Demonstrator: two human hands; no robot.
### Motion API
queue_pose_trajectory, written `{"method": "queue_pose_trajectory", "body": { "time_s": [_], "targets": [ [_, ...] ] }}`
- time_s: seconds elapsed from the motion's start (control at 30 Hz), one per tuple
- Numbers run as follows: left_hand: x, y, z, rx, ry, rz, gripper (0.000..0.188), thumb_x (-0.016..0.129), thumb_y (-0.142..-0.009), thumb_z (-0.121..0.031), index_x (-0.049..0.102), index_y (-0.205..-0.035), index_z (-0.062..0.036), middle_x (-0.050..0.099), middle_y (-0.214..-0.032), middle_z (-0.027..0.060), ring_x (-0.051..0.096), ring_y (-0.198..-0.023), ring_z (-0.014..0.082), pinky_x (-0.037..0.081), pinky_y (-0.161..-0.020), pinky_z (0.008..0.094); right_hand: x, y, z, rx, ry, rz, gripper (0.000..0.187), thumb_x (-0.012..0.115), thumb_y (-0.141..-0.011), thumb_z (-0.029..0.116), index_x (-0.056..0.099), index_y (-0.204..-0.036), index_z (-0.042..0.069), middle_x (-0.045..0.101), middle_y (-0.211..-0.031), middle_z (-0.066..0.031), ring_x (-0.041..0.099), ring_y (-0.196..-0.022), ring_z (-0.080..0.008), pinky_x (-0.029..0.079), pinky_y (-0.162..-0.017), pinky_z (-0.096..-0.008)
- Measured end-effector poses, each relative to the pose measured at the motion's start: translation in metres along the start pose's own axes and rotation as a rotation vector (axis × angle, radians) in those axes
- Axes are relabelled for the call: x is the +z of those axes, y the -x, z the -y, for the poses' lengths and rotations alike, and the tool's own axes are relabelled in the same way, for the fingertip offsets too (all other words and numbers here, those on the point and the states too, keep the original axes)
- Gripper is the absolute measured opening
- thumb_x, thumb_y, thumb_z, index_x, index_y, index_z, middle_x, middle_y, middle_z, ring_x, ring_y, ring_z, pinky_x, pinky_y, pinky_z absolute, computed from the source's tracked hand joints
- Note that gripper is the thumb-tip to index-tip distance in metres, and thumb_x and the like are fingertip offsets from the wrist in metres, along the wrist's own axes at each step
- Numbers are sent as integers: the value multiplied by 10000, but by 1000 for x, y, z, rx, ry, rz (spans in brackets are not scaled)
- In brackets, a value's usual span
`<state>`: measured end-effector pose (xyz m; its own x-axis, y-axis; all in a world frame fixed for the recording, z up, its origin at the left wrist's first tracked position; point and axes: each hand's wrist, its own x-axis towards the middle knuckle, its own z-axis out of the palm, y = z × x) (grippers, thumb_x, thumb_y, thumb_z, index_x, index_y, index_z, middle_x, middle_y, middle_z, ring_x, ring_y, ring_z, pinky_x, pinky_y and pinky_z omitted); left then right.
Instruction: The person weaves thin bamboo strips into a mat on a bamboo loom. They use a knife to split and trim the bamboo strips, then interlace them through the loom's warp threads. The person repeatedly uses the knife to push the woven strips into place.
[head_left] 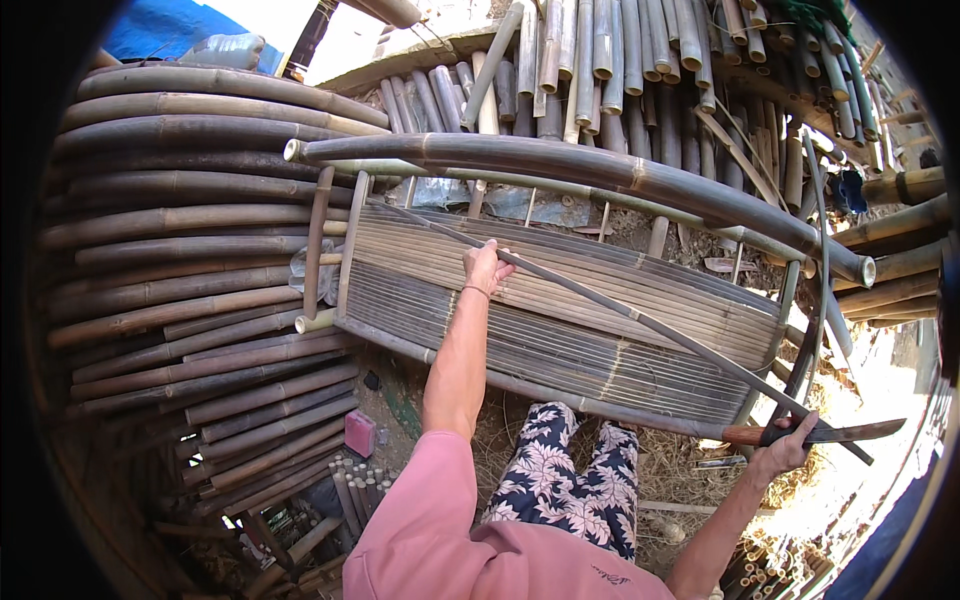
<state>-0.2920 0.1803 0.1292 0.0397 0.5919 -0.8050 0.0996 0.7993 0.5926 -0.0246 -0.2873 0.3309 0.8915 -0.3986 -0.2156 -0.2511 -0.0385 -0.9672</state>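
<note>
A long dark bamboo strip point(650, 322) runs slantwise over a bamboo bench point(340, 272), from its far left down past its right end. My left hand point(485, 268) is closed round the strip near the middle of the bench. Off the bench's right end, my right hand point(784, 452) is closed on a long knife point(858, 433) with a wooden handle; the blade points right. The strip's lower end passes by the fingers of this hand and crosses the blade; whether they pinch the strip too I cannot tell. Parallel slats form the bench's seat.
A thick bamboo pole point(500, 155) lies along the bench's far side. Stacked bamboo poles point(190, 190) fill the left, and cut bamboo lengths point(600, 50) stand at the back. A pink block point(360, 434) sits left of my legs. Straw point(690, 490) covers ground at the right.
</note>
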Motion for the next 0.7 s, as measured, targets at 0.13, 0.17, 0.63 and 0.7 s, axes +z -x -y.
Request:
{"method": "queue_pose_trajectory", "body": {
  "time_s": [0.13,0.17,0.63,0.7],
  "targets": [
    [3,7,-11,40,-121,-38,280,511,-967,-206,516,-1030,67,644,-893,178,697,-726,296,617,-566,397,12,3,1,-16,-2,-51,348,721,-883,318,610,-883,-12,593,-762,-55,482,-564,-103,441,-502,-218],
    [4,10,-14,52,-132,-51,283,512,-965,-204,517,-1026,71,643,-892,181,696,-719,297,616,-558,395,11,0,-1,-20,-2,-45,345,722,-882,315,610,-881,-11,592,-761,-54,482,-563,-103,441,-501,-217],
    [102,76,9,1102,-1183,-249,567,573,-922,-324,431,-1314,61,575,-1174,243,531,-1157,389,391,-998,532,20,-54,-43,89,52,-35,342,692,-901,353,578,-884,30,556,-707,-22,478,-523,-84,405,-461,-222],
    [164,138,41,1379,-1229,166,558,559,-931,-366,461,-1321,21,585,-1179,215,523,-1166,380,374,-1022,518,29,-61,-50,120,44,-49,335,687,-906,346,570,-876,34,553,-692,-12,485,-507,-86,395,-443,-225]
  ]
}}
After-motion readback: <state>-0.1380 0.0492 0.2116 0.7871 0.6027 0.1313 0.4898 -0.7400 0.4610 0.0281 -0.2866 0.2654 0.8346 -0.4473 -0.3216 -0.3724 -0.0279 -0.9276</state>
